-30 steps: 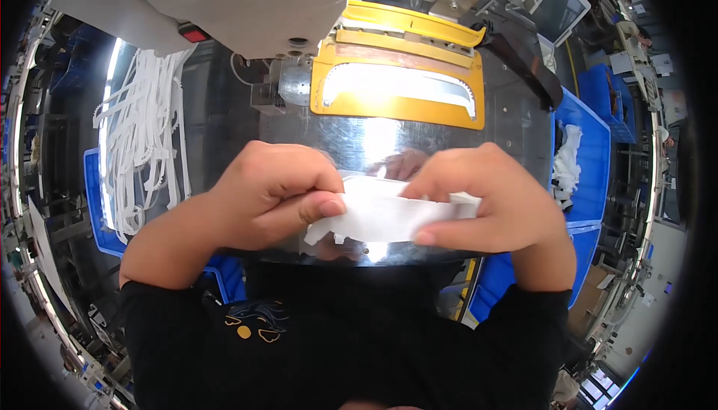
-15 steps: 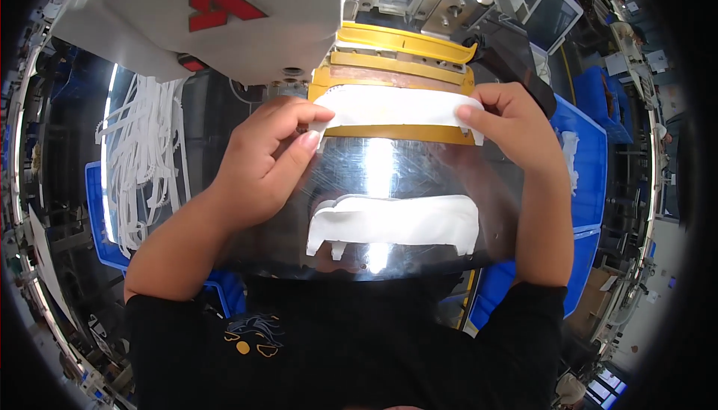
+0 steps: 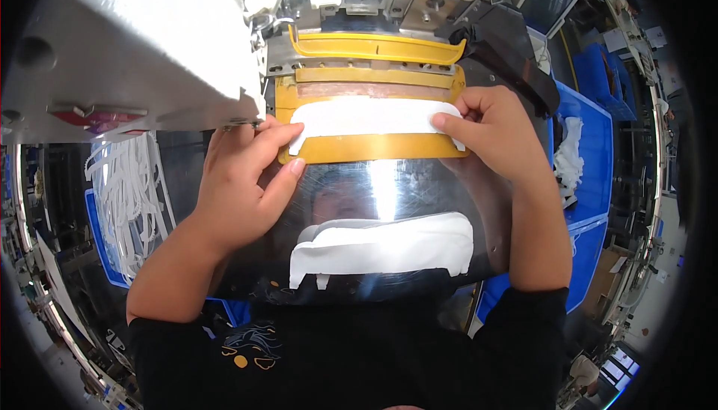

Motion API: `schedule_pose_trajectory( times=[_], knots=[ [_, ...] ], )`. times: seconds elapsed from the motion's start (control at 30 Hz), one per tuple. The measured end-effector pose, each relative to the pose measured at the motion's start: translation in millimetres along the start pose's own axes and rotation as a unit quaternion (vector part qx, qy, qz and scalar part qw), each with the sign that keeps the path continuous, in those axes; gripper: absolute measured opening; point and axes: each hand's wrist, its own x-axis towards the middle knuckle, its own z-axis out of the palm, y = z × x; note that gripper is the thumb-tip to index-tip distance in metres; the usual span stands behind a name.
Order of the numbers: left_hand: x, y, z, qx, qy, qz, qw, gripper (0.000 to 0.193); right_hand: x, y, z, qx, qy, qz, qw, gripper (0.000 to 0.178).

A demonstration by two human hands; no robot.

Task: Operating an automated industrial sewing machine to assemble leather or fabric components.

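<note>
A white collar-shaped fabric piece (image 3: 366, 118) lies across a yellow template plate (image 3: 374, 147), its two ends pointing toward me. My left hand (image 3: 243, 174) touches the piece's left end with the index finger. Its thumb is apart, resting at the plate's left edge, and the fingers are spread. My right hand (image 3: 486, 126) pinches the right end, thumb on top and the other fingers behind it. Nearer to me, a small stack of similar white fabric pieces (image 3: 381, 245) rests on the shiny metal worktop (image 3: 344, 193).
A grey machine head (image 3: 142, 43) looms at the upper left, close above my left hand. Behind the plate stands a raised yellow bar (image 3: 378, 49). White strips (image 3: 127, 193) hang at the left. Blue bins (image 3: 591, 155) with white scraps (image 3: 570, 155) stand at the right.
The fabric piece has come down flat onto the yellow plate. My left thumb has moved off the fabric's end. The machine head and plate appear shifted left and lower in the view.
</note>
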Motion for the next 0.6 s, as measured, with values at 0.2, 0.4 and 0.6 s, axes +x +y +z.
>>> schedule_pose_trajectory(
  times=[0.2,0.4,0.6],
  knots=[
    [-2.4,2.4,-3.0,0.076,-0.002,0.057,0.995,0.039,-3.3,-1.9,-4.9,-0.027,0.004,-0.004,1.000,0.036],
    [-6.6,5.9,-4.9,0.116,-0.011,0.067,0.991,0.039,-1.8,1.2,-5.1,-0.048,0.020,-0.003,0.999,0.037],
    [-9.9,6.0,-6.4,0.191,0.002,0.094,0.977,0.047,-2.6,-1.7,-5.9,-0.085,0.034,0.012,0.996,0.039]
  ],
)
